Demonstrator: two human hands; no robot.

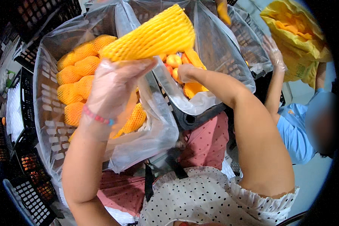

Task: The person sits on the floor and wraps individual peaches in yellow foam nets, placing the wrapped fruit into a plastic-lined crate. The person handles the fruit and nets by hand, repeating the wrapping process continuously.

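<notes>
My left hand (113,77), in a clear plastic glove and with a beaded bracelet at the wrist, holds up a yellow foam net sleeve (149,35). Below it, a crate with a clear plastic liner (46,93) holds rows of fruit in orange foam nets (86,66). My right hand (185,73) reaches into a second lined crate (214,36), among loose red-and-yellow peaches or nectarines (174,60). Its fingers are partly hidden, so a grip on a fruit cannot be made out. Orange foam nets (195,89) lie beside that hand.
At the right, a person in a blue shirt (295,124) has a gloved hand (274,53) near a yellow sack (299,62) of orange material. Another arm (219,4) with something yellow shows at the top. Black crates (31,166) stand along the left, some with fruit.
</notes>
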